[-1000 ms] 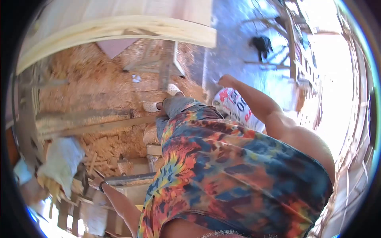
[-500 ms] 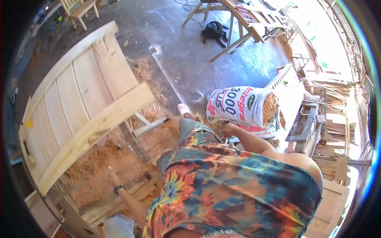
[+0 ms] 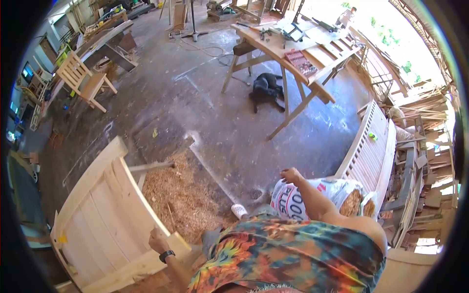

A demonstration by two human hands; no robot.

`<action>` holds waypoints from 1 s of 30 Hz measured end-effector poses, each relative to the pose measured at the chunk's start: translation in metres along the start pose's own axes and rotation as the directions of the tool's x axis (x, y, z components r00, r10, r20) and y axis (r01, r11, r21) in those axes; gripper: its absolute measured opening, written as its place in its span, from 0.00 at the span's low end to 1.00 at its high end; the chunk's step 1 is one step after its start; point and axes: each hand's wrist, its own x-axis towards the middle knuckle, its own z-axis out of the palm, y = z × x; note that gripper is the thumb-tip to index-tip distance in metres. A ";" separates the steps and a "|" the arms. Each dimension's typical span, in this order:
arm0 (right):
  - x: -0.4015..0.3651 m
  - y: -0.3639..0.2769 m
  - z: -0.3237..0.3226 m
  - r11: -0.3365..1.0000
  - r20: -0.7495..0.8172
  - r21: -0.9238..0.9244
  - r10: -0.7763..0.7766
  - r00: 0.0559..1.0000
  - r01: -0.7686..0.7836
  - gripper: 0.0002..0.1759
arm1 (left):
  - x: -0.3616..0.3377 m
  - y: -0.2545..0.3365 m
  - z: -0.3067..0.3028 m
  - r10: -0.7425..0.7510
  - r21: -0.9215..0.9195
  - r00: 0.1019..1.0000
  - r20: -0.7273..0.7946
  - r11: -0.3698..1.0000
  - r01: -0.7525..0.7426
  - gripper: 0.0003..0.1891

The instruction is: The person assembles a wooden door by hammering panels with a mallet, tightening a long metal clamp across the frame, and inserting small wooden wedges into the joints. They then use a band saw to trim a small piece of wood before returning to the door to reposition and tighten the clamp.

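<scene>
The left hand [image 3: 158, 240] has curled fingers by the near end of the wooden panel [image 3: 105, 219]; I can't tell if it grips it. The right hand [image 3: 291, 176] is half open, with nothing I can see in it, by the sack [image 3: 292, 204] on the near right. The panel looks stiff and heavy, smooth and a bit curved, best held by its thick edges. The sack looks soft and floppy, maybe slippery. Curly shavings [image 3: 181, 198] lie between. The desk [image 3: 267, 45] stands far off.
</scene>
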 end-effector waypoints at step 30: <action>0.548 -0.308 -0.104 0.490 0.145 0.621 0.696 0.704 -0.612 0.12 | 0.552 0.614 0.894 0.335 0.007 0.444 0.831 0.792 -0.610 0.20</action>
